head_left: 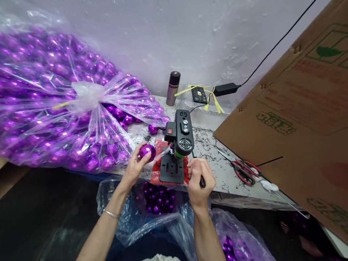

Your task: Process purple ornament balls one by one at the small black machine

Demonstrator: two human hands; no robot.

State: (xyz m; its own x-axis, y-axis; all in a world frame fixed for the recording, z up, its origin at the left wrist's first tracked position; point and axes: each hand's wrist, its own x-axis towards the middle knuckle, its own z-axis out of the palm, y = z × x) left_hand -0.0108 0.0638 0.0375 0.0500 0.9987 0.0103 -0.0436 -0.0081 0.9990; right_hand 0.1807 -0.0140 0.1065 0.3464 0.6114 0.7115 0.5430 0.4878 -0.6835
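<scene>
My left hand (136, 166) holds a shiny purple ball ornament (147, 151) between thumb and fingers, just left of a small black bench machine (183, 133). That machine has a red switch, round vents and a slotted black base plate (171, 169). On its right side, my right hand (201, 179) is wrapped round a lever with a black grip (202, 181). The grip's end pokes out below the fist. Another purple ball (152, 129) lies on the table behind the ornament in my left hand.
A big clear bag of purple balls (46, 97) fills the left. An open bag of balls (159, 196) sits below the table edge. At right stand a large cardboard box (306, 115) and scissors (246, 171). A spray can (173, 88) and power adapter (227, 89) are behind.
</scene>
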